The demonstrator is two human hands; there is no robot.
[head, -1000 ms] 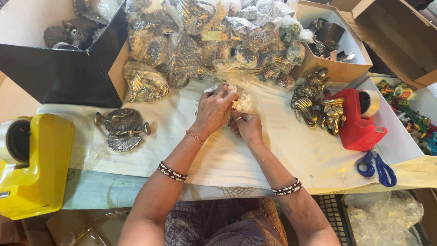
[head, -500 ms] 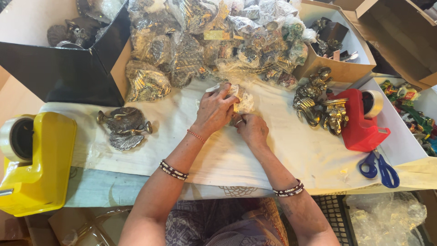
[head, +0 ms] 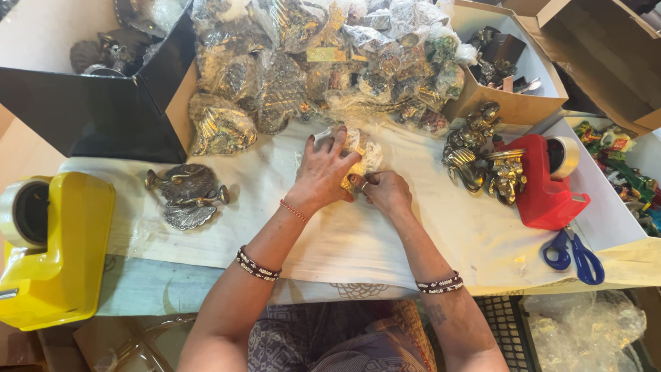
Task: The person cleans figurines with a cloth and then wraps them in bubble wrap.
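My left hand (head: 323, 171) lies over a small brass piece wrapped in clear plastic (head: 361, 149) on the white table cloth (head: 344, 241), fingers spread across its top. My right hand (head: 387, 192) grips the same bundle from the near side, fingers curled against it. Both wrists wear beaded bracelets. The wrapped piece is mostly hidden under the two hands. Just beyond them rises a heap of plastic-wrapped brass figures (head: 310, 62).
A yellow tape dispenser (head: 51, 248) stands at the left edge, a red tape dispenser (head: 544, 182) and blue scissors (head: 575, 253) at the right. Unwrapped brass figures lie at left (head: 184, 195) and right (head: 482, 158). A black box (head: 96, 117) and cardboard boxes (head: 509, 103) line the back.
Both hands stay on the wrapped piece; the left hand's fingers have shifted slightly over its top. The view has drifted a little.
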